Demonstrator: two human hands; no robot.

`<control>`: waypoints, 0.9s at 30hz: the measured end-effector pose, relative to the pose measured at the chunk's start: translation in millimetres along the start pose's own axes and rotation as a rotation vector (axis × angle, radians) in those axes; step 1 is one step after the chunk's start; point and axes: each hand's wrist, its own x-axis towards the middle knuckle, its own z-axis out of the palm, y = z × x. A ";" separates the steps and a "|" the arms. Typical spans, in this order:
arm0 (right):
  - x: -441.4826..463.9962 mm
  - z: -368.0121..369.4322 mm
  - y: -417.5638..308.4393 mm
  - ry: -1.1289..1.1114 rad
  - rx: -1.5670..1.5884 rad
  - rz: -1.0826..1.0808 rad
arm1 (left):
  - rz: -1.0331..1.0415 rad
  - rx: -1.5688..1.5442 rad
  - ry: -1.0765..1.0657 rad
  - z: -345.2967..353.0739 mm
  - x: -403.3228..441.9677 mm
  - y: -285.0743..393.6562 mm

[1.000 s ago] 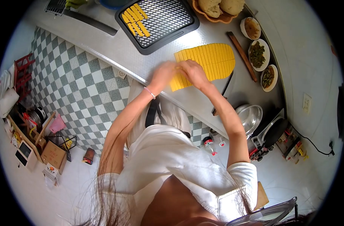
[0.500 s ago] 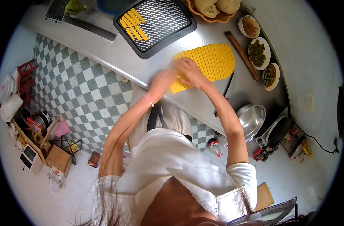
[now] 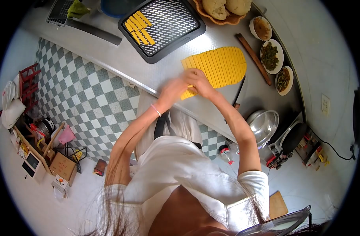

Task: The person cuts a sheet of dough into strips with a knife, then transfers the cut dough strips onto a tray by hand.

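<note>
A flat sheet of yellow dough, cut into many narrow strips, lies on the metal counter. My right hand is over the near left end of the sheet, fingers curled together in a pinch. A small bit of yellow dough strip shows at its fingertips, mostly hidden. My left hand meets it from the left, smeared by motion, so its fingers are unclear. Beyond the hands, a dark perforated tray holds several yellow strips in two short rows at its left side.
A knife and a wooden stick lie right of the dough. Small bowls of food line the back edge. A basket of buns stands behind, and metal bowls sit at right. The counter's front edge runs close by.
Both hands have shifted slightly toward me and stay together at the dough's near left end. The strips in the tray look the same.
</note>
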 end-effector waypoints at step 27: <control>176.3 -42.0 -21.3 0.160 1.047 0.788 | -0.878 -0.983 -0.154 -121.4 169.4 -101.5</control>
